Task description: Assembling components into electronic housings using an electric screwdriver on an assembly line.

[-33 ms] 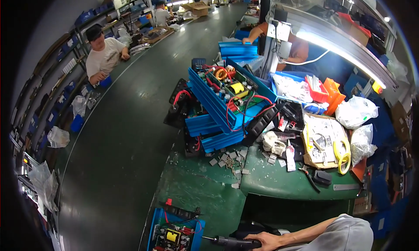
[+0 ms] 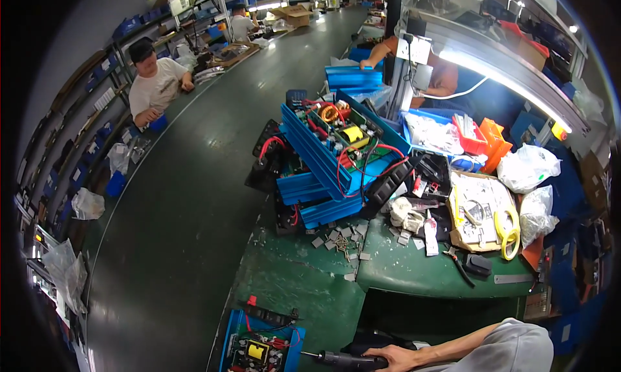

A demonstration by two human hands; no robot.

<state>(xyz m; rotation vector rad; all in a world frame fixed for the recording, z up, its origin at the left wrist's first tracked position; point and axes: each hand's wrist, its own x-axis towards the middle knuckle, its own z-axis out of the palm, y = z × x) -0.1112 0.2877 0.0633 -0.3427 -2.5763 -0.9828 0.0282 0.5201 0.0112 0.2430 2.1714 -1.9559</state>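
At the lower edge my right hand [image 2: 398,358] is closed around a black electric screwdriver [image 2: 349,360], its forearm coming in from a grey sleeve. The screwdriver's thin bit points left, its tip at the right side wall of a blue metal housing [image 2: 295,343]; whether it sits in a screw I cannot tell. Inside that housing lies a circuit board with a yellow transformer [image 2: 257,351] and red and black wires. A black end plate [image 2: 272,316] is at the housing's far end. My left hand is out of view.
Beyond are stacked blue housings with boards [image 2: 323,171], loose grey pads and screws [image 2: 341,241], pliers [image 2: 458,266], a carton tray [image 2: 482,243] with yellow tape [image 2: 511,233], and plastic bags [image 2: 529,166]. A person [image 2: 155,84] sits across the green bench; another's arm [image 2: 381,52] touches a blue housing.
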